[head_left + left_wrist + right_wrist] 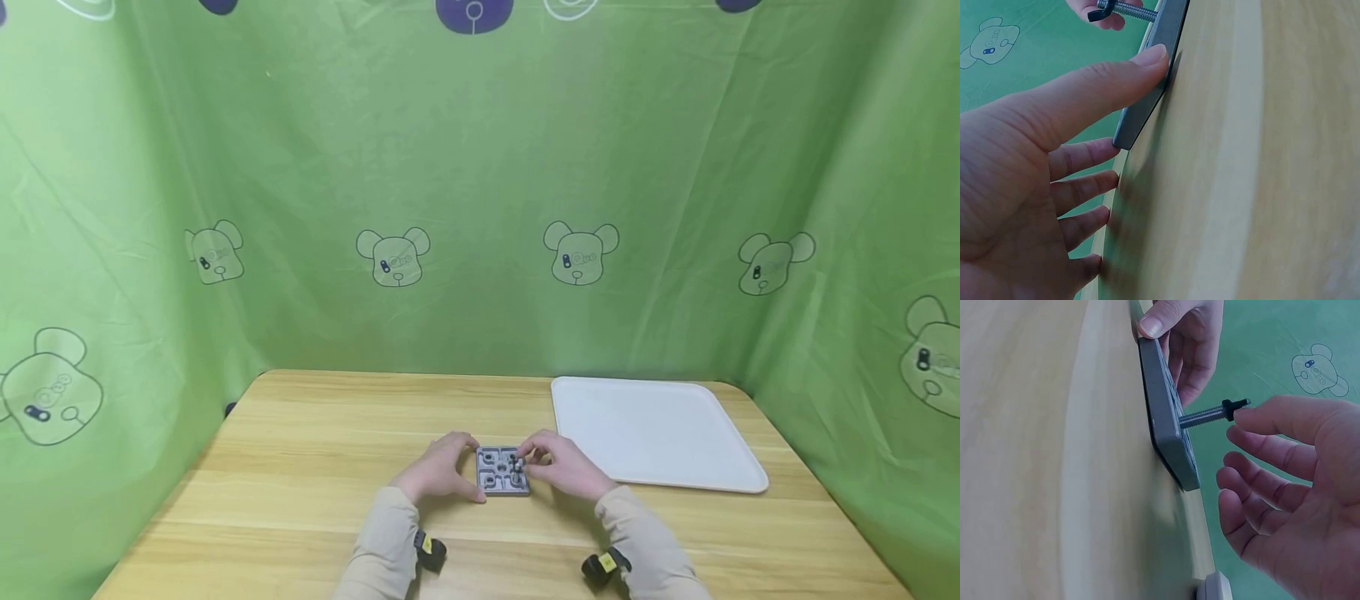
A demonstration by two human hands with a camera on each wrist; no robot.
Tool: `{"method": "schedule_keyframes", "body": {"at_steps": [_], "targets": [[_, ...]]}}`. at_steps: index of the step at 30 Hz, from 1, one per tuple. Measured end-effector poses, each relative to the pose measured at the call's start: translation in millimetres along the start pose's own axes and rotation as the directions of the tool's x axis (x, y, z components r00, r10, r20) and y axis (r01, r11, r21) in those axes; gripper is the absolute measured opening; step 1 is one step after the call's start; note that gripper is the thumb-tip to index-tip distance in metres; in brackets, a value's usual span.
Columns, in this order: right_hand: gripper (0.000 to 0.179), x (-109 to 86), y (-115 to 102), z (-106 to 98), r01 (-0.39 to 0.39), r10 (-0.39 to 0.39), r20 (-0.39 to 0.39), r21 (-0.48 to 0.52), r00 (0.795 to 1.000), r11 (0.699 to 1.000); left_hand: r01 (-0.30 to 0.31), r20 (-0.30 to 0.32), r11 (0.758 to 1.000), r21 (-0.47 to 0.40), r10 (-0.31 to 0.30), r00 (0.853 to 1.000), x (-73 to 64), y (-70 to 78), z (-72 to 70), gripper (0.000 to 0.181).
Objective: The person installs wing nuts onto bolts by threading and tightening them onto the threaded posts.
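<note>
A grey square plate (502, 468) with recessed sections lies flat on the table before me. My left hand (441, 472) grips its left side, with the thumb (1150, 59) on the near edge and the index fingertip at another corner. From the plate's right part a threaded metal bolt (1202, 417) sticks up, tilted in the right wrist view. It carries a black wing nut (1230, 409) near its free end. My right hand (568, 469) pinches that nut between thumb and index finger, the other fingers loosely curled below.
A white tray (652, 429) lies at the back right of the wooden table (315, 467), just beyond my right hand. Green curtains (480, 167) with bear-head prints hang behind the table and on both sides.
</note>
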State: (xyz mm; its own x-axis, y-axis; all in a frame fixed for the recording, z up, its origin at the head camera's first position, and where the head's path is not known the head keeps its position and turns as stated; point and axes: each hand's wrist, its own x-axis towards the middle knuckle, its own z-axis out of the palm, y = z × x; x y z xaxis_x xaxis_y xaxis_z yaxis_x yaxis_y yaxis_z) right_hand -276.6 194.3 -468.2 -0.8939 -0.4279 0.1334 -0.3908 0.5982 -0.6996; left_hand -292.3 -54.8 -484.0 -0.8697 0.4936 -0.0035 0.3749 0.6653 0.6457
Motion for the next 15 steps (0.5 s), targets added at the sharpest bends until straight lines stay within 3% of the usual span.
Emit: {"method": "schedule_keyframes", "body": {"at_steps": [15], "targets": [[0.017,0.7,-1.3,4.9,0.019,-0.019,-0.006,0.007,1.000,1.000,-0.013,0.002,1.000,0.011,0.013,1.000,-0.1,1.0,-0.3,0.080]]}}
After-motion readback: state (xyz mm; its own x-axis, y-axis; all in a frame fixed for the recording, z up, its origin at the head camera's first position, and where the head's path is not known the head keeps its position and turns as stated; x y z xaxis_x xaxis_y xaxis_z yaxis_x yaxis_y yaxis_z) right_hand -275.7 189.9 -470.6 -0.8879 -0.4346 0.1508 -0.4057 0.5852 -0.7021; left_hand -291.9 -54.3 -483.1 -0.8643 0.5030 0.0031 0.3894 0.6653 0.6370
